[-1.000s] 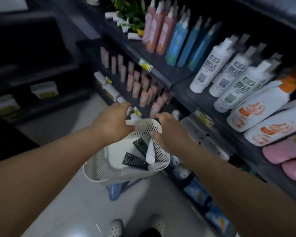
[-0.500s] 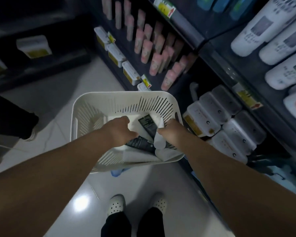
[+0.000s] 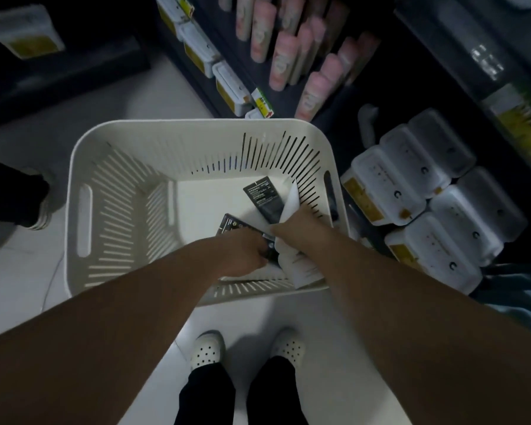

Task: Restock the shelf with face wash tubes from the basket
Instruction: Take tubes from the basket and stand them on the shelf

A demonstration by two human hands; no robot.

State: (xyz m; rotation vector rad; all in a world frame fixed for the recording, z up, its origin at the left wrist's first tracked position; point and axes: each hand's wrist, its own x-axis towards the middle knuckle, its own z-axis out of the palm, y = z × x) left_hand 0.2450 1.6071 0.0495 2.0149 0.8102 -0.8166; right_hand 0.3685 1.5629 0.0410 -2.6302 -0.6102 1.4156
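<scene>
A white slotted basket (image 3: 83, 191) stands on the floor in front of me. Black face wash tubes (image 3: 262, 197) and white tubes (image 3: 301, 265) lie in its near right corner. My left hand (image 3: 246, 250) reaches into the basket and its fingers curl round a black tube (image 3: 232, 225). My right hand (image 3: 301, 228) grips a white tube (image 3: 292, 204) that points toward the basket's far right wall. The shelf (image 3: 292, 96) with pink tubes (image 3: 284, 59) stands just beyond the basket.
White lidded tubs (image 3: 411, 185) are stacked on the low shelf at the right. Boxed goods with yellow labels (image 3: 227, 87) line the shelf edge at the top. My feet in white clogs (image 3: 207, 348) stand on the pale floor. Another person's dark leg (image 3: 19, 191) is at left.
My head has tilted further down, so the basket fills the view. Both hands have gone deeper into the basket's near right corner and closed on tubes.
</scene>
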